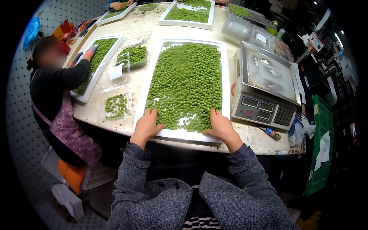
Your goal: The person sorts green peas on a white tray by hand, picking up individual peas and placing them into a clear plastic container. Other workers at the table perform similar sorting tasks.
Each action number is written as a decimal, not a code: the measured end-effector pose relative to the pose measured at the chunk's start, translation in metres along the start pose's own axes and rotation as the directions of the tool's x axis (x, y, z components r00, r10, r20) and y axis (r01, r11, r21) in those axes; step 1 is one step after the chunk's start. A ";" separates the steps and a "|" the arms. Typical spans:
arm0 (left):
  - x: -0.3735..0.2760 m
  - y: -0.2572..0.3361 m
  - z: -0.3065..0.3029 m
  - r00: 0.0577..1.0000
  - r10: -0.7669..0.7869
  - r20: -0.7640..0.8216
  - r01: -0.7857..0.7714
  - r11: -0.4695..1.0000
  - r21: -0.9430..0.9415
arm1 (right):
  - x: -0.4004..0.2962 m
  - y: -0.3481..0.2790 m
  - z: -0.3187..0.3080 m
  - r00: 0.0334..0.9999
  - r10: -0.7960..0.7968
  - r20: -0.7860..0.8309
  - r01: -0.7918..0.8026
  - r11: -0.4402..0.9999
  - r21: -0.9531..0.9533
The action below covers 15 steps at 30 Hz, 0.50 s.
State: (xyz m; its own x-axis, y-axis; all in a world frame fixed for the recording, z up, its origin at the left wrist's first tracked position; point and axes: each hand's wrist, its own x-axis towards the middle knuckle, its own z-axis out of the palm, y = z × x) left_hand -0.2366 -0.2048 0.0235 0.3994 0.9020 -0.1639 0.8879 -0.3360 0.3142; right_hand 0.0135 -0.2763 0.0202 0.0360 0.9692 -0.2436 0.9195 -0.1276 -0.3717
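Before me a white foam tray (227, 72) holds a wide layer of shelled green peas (187, 83). My left hand (146, 125) rests at its near left corner, fingertips among the peas and thumb over the near rim. At the near right corner lies my right hand (222, 126), also touching peas, its thumb by the rim. Neither hand is closed on anything that I can see. Left of the tray, one clear plastic box (134, 57) is well filled with peas; a nearer clear box (116, 106) has only a thin layer.
A digital weighing scale (263, 106) stands right of the tray, with empty clear containers (237, 27) behind it. A person in an apron (66, 115) reaches into another pea tray (86, 99) at left. More trays (186, 24) lie across the table. A green crate (319, 143) stands at right.
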 end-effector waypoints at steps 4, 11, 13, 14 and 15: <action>0.011 0.003 0.009 0.997 0.075 0.000 -0.074 0.991 -0.114 | 0.010 -0.006 0.020 0.994 -0.043 -0.102 0.054 0.992 0.112; 0.045 0.007 0.037 0.985 0.157 -0.067 -0.171 0.919 -0.356 | 0.051 -0.045 0.039 0.971 -0.072 -0.228 0.133 0.955 0.264; 0.062 0.013 0.037 0.991 0.131 -0.028 -0.128 0.859 -0.495 | 0.070 -0.047 0.037 0.957 -0.110 -0.268 0.184 0.946 0.266; 0.070 0.018 0.035 0.996 0.064 0.064 -0.008 0.763 -0.647 | 0.080 -0.046 0.030 0.960 -0.140 -0.243 0.214 0.926 0.311; 0.077 0.019 0.029 0.997 0.070 0.043 -0.016 0.687 -0.727 | 0.091 -0.047 0.024 0.961 -0.175 -0.216 0.245 0.901 0.357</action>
State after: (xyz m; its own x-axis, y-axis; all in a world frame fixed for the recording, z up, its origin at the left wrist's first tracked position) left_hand -0.1827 -0.1496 -0.0108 0.4697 0.8639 -0.1818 0.4370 -0.0486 0.8981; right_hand -0.0357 -0.1867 -0.0060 -0.0416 0.9988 0.0249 0.6977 0.0469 -0.7148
